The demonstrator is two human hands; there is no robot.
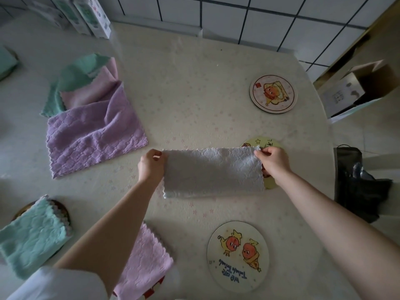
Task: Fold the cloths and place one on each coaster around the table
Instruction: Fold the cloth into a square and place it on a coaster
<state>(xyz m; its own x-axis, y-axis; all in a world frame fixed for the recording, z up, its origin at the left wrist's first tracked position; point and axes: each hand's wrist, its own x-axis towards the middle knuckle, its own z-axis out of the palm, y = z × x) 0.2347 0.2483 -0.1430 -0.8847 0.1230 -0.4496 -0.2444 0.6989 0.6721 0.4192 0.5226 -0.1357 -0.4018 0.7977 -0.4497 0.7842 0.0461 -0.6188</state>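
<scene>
Head view, and both hands are on the grey cloth [212, 172]! The left hand [151, 164] pinches its far-left corner between thumb and fingers, and the right hand [273, 162] pinches the far-right corner the same way. The cloth is a long strip stretched between them, toward the right edge of the table [184, 83], and its right end covers part of a yellow coaster [267, 142]. Whether its near edge rests on the table I cannot tell.

Two cartoon coasters lie bare: one [272, 94] toward the far right corner, one [238, 256] at the near edge. Also at the near edge, a folded pink cloth [147, 256] sits on a red coaster [157, 286], partly under the left forearm. At the left edge, a folded teal cloth [32, 234] sits on a dark coaster [63, 210]. Farther back on the left lies a loose pile: purple cloth [91, 135] on top, a pale pink one [95, 87] and a green one [73, 76] beneath.
</scene>
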